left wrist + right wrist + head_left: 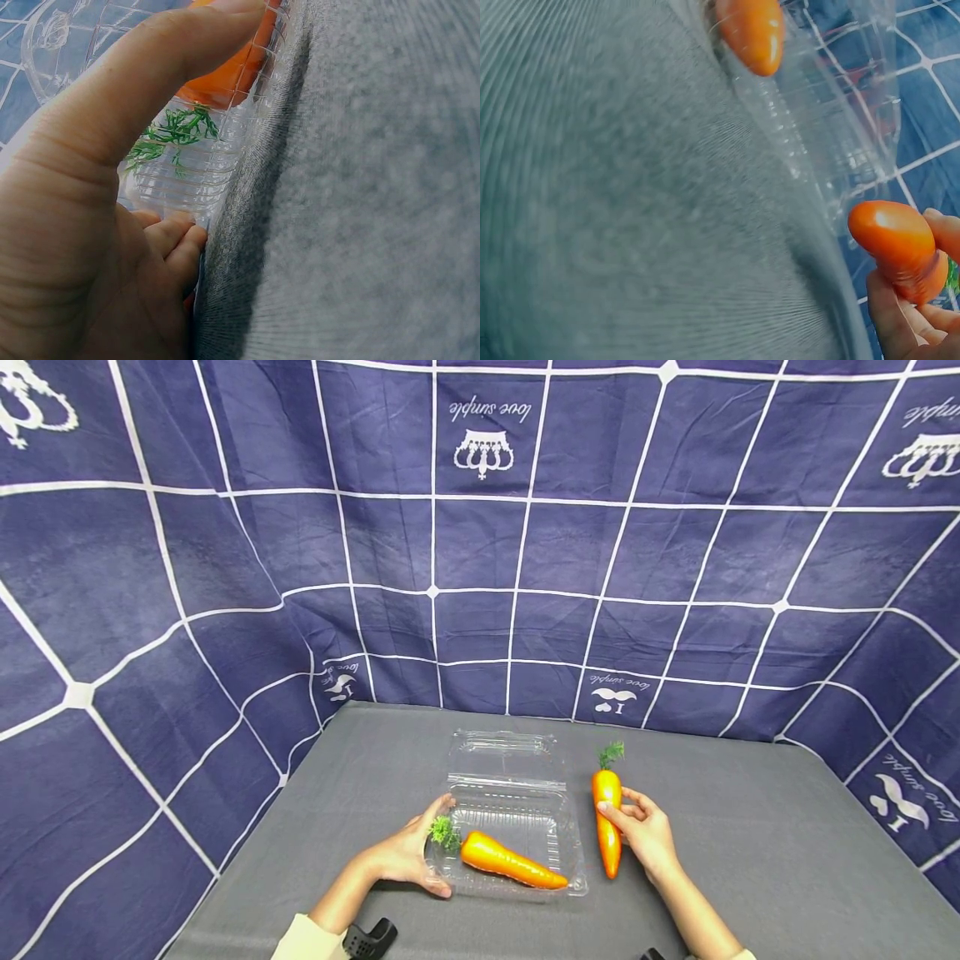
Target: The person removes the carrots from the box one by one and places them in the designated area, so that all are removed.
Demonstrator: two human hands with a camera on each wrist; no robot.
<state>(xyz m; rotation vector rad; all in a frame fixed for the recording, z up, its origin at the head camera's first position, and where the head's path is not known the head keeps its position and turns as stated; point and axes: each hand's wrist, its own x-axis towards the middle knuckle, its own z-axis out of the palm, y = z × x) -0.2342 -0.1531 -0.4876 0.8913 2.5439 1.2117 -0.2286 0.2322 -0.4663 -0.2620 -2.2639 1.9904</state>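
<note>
A clear plastic clamshell container [573, 852] sits on the grey table with its lid [506, 764] folded back, away from me. Inside lies an orange carrot [510, 862], slanted, its green top [444, 832] at the left wall. My left hand [405, 858] spans the container's left side, thumb at the near corner and fingers toward the far one. To the right of the container, my right hand [648, 837] pinches a second carrot [606, 789] between thumb and fingers, leafy end pointing away. That carrot's tip [889, 229] faces the right wrist camera.
Grey cloth [780, 860] covers the table. A dark blue curtain [570, 552] with white grid lines hangs behind it and along both sides. Black wrist straps show at the near edge, one [369, 938] by the left sleeve.
</note>
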